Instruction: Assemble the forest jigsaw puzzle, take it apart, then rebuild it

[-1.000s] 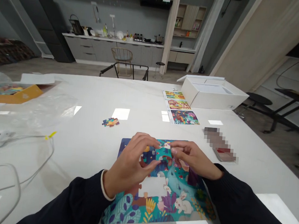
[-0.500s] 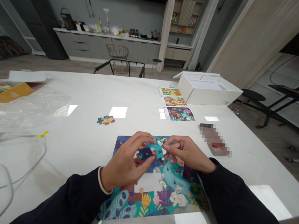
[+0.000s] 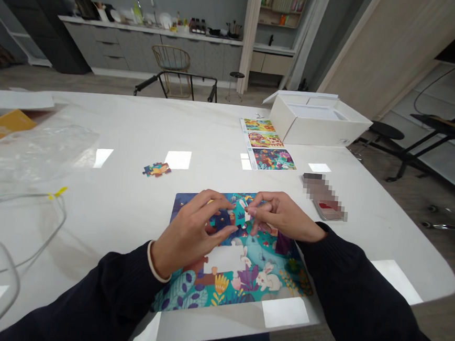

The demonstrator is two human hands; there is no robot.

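Taking the puzzle's middle as the clock's centre, with twelve straight ahead of the person, a yellow box (image 3: 8, 128) lies at ten o'clock, with crumpled clear plastic (image 3: 56, 144) just beside it. A white cable (image 3: 63, 215) loops at nine o'clock, a yellow tie (image 3: 57, 193) around it. Between ten and eleven, a small cluster of joined pieces (image 3: 157, 168) rests on the white table (image 3: 119, 193).

The left hand (image 3: 195, 228) arches over the puzzle's ten-o'clock part, thumb and fingers apart and curved; whether the fingertips touch the surface, I cannot tell. The puzzle (image 3: 249, 267) lies flat before the person — a pale gap (image 3: 225, 259) shows near its middle. At twelve, beyond it, lies a sheet with three pictures (image 3: 268, 140).

The right hand (image 3: 281, 215), over the puzzle's one-o'clock part, pinches a teal piece with a white rabbit (image 3: 242, 211) between thumb and forefinger. An open white box (image 3: 321, 130) stands at one o'clock; nearer, between one and two, lies a flat, pixelated object (image 3: 323, 197).
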